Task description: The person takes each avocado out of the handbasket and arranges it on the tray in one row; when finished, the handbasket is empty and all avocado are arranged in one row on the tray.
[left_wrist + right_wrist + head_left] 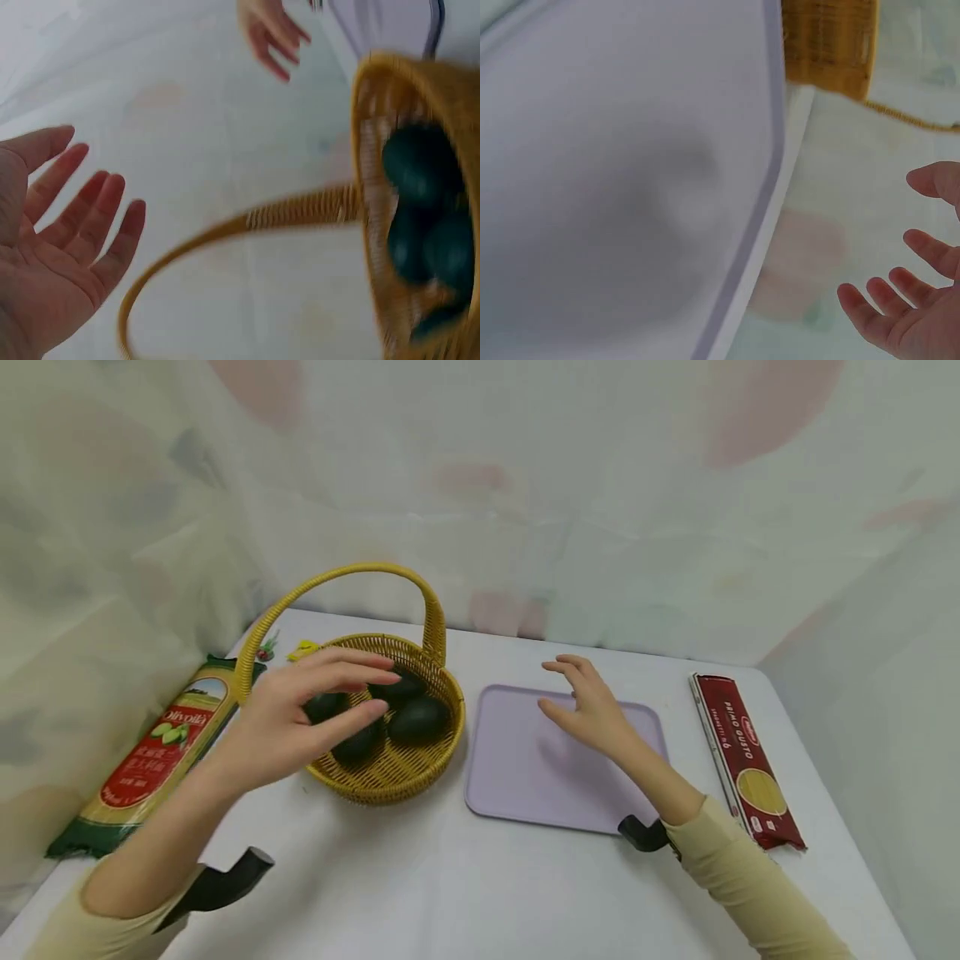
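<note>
My left hand (300, 714) hovers above the near left part of a yellow wicker basket (390, 789), its fingers relaxed and holding nothing. Inside the basket lie several dark green avocados (418, 721), partly hidden behind that hand in the head view; they also show in the left wrist view as dark rounded shapes (424, 165). A tall arched handle (375, 568) rises over the basket. My right hand (588, 706) is held in the air over a light purple tray (525, 777), fingers loosely bent and apart, with nothing between them.
A red and green Olivoilà package (168, 739) lies left of the basket. To the right of the tray is a dark red spaghetti pack (742, 756). A small yellow item (303, 650) sits behind the basket. Patterned curtains (570, 510) enclose the white table (420, 877).
</note>
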The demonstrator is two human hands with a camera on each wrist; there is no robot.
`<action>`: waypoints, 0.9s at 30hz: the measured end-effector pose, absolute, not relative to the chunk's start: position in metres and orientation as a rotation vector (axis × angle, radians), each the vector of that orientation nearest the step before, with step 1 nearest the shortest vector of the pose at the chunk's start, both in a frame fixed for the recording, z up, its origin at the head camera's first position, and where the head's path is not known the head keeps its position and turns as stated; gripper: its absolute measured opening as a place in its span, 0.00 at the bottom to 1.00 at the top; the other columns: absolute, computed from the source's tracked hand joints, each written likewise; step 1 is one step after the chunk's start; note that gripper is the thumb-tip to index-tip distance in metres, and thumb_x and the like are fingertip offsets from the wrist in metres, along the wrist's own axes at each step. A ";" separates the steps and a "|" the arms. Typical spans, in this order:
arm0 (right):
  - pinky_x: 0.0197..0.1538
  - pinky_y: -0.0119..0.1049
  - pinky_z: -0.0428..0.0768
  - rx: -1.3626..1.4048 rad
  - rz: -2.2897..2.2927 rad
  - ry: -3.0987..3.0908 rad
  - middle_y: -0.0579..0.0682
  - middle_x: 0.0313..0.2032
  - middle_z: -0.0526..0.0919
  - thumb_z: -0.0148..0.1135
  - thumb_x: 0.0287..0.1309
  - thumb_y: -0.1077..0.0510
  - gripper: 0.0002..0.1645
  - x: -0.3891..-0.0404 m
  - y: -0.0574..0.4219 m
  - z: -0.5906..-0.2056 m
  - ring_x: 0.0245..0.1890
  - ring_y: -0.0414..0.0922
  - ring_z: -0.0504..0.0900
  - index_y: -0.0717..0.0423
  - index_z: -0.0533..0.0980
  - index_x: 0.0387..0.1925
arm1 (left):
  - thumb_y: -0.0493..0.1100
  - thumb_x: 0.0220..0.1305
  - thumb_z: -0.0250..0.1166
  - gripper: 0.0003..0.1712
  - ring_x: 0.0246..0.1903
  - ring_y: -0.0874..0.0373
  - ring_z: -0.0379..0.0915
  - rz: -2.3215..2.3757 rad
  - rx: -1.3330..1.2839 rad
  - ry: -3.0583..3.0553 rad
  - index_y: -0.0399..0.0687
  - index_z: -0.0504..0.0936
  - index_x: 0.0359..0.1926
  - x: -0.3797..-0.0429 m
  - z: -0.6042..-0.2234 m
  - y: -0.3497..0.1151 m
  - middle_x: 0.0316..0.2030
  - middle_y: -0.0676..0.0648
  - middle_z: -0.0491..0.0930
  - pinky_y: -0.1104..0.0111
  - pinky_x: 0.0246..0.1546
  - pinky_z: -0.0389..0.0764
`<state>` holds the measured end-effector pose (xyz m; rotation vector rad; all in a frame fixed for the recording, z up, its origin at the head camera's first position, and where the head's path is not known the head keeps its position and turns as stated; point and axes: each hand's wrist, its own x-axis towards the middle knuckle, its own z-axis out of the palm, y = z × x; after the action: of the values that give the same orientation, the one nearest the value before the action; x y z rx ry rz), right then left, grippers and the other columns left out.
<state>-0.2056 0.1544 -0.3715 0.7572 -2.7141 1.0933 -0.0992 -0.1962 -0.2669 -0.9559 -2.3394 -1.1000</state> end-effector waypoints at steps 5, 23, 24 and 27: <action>0.51 0.51 0.79 0.909 1.158 -2.722 0.55 0.65 0.66 0.67 0.58 0.58 0.28 -0.206 0.124 -0.356 0.61 0.53 0.70 0.56 0.73 0.61 | 0.21 0.43 0.74 0.26 0.48 0.61 0.77 -1.006 -0.847 -2.343 0.40 0.85 0.47 -0.082 -0.239 -0.246 0.49 0.47 0.82 0.79 0.45 0.74; 0.48 0.35 0.80 1.203 1.288 -2.754 0.46 0.53 0.77 0.66 0.61 0.57 0.16 -0.221 0.041 -0.324 0.54 0.48 0.77 0.52 0.80 0.50 | 0.51 0.63 0.68 0.30 0.45 0.74 0.74 -1.135 -0.097 -2.906 0.63 0.71 0.66 -0.089 -0.266 -0.319 0.51 0.56 0.77 0.78 0.35 0.77; 0.50 0.36 0.79 1.216 1.280 -2.757 0.46 0.51 0.79 0.66 0.61 0.57 0.15 -0.224 0.036 -0.322 0.54 0.47 0.77 0.52 0.80 0.50 | 0.51 0.63 0.68 0.29 0.44 0.73 0.74 -1.120 -0.101 -2.905 0.62 0.72 0.65 -0.090 -0.267 -0.318 0.50 0.55 0.77 0.77 0.34 0.77; 0.53 0.38 0.76 1.265 1.240 -2.789 0.45 0.48 0.81 0.65 0.61 0.56 0.15 -0.232 0.022 -0.319 0.52 0.45 0.78 0.52 0.81 0.49 | 0.53 0.61 0.69 0.28 0.42 0.72 0.75 -1.082 -0.101 -2.905 0.61 0.74 0.62 -0.091 -0.268 -0.315 0.48 0.52 0.78 0.75 0.33 0.78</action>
<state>-0.2316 0.0218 -0.3187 1.2649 -2.7887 1.2399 -0.0910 -0.3152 -0.2679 -0.1007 -2.9049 -1.0824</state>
